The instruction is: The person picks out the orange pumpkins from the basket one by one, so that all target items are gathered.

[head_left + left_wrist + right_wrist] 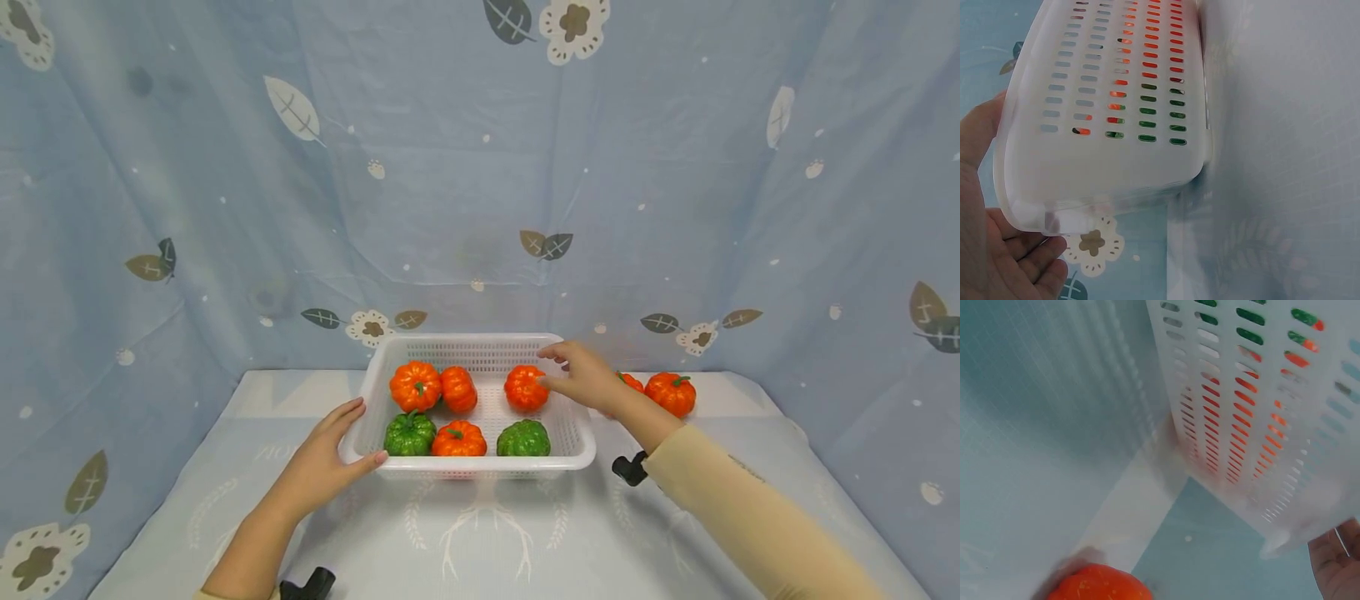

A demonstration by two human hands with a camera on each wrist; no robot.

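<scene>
While a left hand [322, 458] holds the near left corner of a white basket [487, 462] on a pale worktop [390, 550] — thumb on the near rim, fingers along the left end — a right hand [588, 379] hangs over the opposite end, fingers apart and gripping nothing. Its thumb is at the right side of an orange pumpkin [523, 390] inside the basket, though contact cannot be made out. Two more orange pumpkins [416, 387] sit side by side at back left; in front, a green pumpkin [409, 435] stands beside another orange one [459, 439], with a second green pumpkin [523, 438] at near right. Outside, a loose orange pumpkin [671, 394] rests on the worktop, next to one partly hidden by the right arm.
</scene>
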